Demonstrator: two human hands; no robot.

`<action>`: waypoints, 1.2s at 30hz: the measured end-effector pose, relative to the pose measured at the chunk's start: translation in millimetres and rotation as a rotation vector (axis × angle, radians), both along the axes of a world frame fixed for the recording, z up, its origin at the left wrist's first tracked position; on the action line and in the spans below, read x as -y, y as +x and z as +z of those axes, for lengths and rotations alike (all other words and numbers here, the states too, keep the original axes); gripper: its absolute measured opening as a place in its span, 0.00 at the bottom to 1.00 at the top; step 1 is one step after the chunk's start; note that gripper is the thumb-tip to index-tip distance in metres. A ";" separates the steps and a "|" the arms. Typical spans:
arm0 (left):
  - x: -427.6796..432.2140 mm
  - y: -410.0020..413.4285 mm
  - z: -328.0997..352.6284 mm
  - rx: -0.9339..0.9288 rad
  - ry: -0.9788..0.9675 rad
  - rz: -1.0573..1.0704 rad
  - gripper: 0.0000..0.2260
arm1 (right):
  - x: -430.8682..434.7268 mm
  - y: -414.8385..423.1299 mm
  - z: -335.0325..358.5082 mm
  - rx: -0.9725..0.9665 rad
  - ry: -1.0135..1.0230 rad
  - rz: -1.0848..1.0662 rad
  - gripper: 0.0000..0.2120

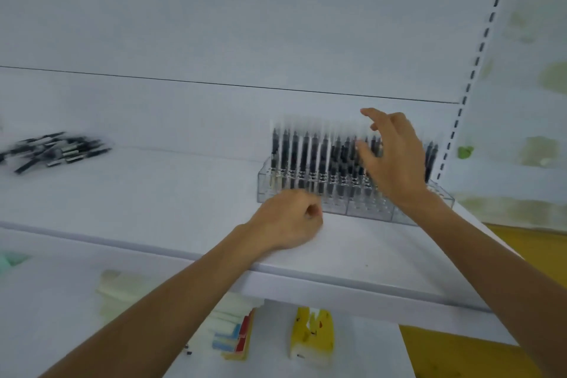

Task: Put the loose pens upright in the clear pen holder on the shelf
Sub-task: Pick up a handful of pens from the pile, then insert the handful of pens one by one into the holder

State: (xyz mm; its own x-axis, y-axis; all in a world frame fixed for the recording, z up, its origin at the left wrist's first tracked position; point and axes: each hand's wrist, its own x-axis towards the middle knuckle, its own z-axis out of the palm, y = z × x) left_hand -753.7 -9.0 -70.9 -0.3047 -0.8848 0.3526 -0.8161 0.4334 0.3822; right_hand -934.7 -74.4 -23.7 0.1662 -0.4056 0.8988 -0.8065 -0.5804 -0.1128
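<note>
Pens (55, 149) are lying at shelf (153, 209) left end; right hand (389, 159) is hovering splayed, left hand (288, 218) curling empty: fetch one, seat it upright.

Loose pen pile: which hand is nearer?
Left. The left hand rests on the shelf by the front of the clear holder, well right of the pile; the right hand is farther right, over the standing pens.

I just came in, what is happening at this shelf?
A person works at a white shelf. Many black pens stand upright in the clear holder. The right hand is open, fingers spread at those pens. The left hand lies curled by the holder's front edge, no pen seen in it. A pile of loose pens lies at the far left.
</note>
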 end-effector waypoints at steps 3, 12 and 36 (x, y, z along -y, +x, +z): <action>-5.8 58.5 10.2 -0.079 -0.054 0.133 0.05 | -13.8 34.2 6.9 -0.035 -0.076 0.089 0.14; -109.9 268.2 29.7 -0.171 -0.148 0.533 0.04 | -59.5 286.2 -6.3 -0.078 0.338 0.580 0.06; -116.8 556.9 5.0 -0.143 -0.063 0.547 0.03 | -42.0 564.7 -12.2 -0.046 0.684 0.582 0.06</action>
